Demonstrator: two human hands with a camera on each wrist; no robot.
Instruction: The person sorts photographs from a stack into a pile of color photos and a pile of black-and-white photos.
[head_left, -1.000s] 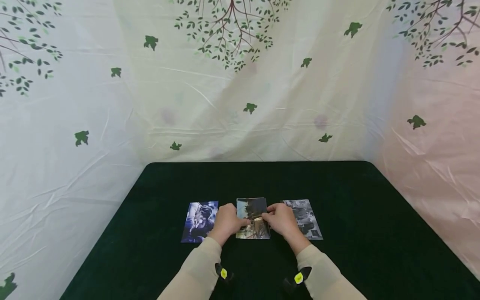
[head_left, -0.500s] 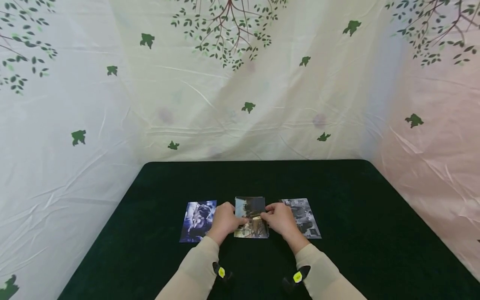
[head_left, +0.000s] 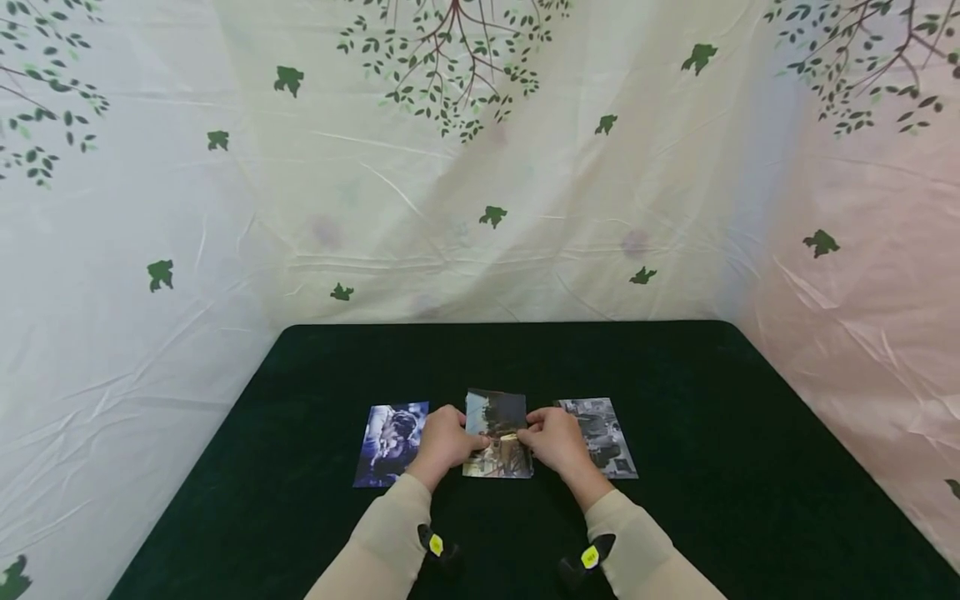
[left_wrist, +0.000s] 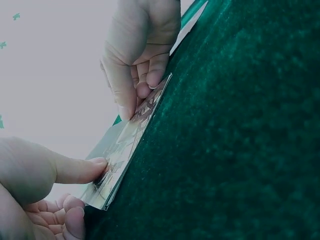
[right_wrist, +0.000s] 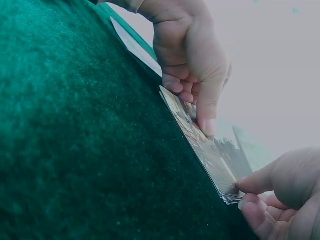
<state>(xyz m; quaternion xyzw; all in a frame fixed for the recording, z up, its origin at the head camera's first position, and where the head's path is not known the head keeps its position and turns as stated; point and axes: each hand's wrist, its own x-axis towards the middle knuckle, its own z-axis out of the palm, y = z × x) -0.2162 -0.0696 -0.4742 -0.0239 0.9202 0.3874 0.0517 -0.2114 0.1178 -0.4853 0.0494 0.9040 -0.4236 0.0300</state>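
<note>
A small stack of picture cards is in the middle of the dark green table, its top card showing a blue sky, dark trees and pale shapes. My left hand pinches its left side, thumb on the top face and fingers curled at the edge. On the opposite side my right hand pinches it the same way. Several thin layers show along the near edge of the stack in the right wrist view. In the left wrist view, the left thumb presses on the printed face.
A blue-purple picture card lies left of my left hand, which covers part of its right side. A grey picture card lies to the right, partly behind my right hand. A leaf-patterned cloth hangs beyond the table's far edge.
Both hands keep hold of the stack. Its far edge has tilted slightly, the left corner now reaching farther away than the right. The whole view has shifted a little.
</note>
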